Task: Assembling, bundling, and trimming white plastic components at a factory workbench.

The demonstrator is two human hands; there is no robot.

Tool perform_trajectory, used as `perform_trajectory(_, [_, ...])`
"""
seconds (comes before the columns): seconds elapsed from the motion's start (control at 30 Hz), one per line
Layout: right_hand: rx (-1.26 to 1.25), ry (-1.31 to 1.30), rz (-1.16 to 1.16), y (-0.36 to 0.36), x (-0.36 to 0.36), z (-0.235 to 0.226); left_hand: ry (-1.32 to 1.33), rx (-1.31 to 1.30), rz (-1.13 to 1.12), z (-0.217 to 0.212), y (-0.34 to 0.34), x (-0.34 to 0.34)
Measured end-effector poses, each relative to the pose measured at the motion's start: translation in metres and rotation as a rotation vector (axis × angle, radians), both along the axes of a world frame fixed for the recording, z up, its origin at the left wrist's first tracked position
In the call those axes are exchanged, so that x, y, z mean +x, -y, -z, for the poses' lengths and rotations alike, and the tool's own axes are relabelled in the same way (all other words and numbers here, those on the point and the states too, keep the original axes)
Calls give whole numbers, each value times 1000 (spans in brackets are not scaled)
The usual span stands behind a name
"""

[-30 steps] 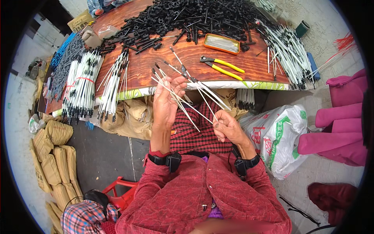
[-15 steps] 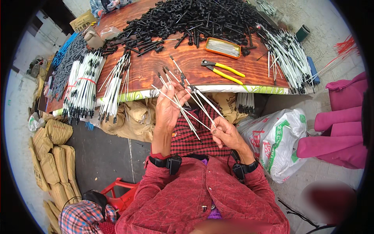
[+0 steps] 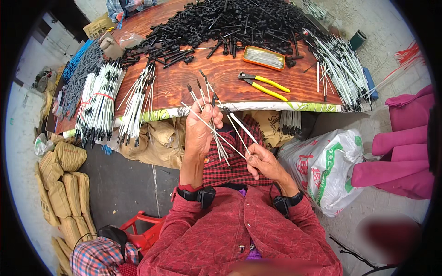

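Observation:
My left hand is closed round a loose fan of thin white rods, whose upper ends carry black fittings. Above my lap, my right hand pinches the lower ends of white rods that slant up to black fittings beside my left fingers. One rod from the left hand's fan crosses down to my right fingertips. How many rods each hand grips is partly hidden by the fingers. Beyond the hands, yellow-handled pliers lie on the wooden table.
Black plastic parts are heaped across the table's far side, by an orange-rimmed tin of thin pins. Bundled white rods lie left, more rods right. A white plastic bag stands at my right. Another person's hand shows far left.
Both hands have come slightly toward me, the right one also a little leftward. The rods between them have shifted, their black-fitted tops now lower. Both hands keep their grip.

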State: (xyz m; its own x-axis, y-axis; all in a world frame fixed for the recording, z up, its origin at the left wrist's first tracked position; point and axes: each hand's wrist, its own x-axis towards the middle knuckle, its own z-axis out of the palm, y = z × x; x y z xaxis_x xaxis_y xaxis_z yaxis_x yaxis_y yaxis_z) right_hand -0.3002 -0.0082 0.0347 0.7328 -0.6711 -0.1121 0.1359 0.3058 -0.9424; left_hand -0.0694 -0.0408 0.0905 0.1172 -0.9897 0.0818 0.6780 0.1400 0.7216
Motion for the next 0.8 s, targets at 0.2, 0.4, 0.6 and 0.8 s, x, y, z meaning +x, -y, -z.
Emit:
perform_trajectory(0.2, [113, 51, -21, 0, 8, 17, -18, 27, 1, -16, -13, -7])
perform_trajectory(0.4, [167, 3, -103, -10, 23, 19, -121, 51, 135, -15, -20, -3])
perform_trajectory(0.6, [-1079, -603, 583, 4, 10, -40, 51, 18, 299, -8, -23, 6])
perform_trajectory(0.8, [-489, -135, 148, 16, 34, 3, 52, -23, 571, -13, -23, -11])
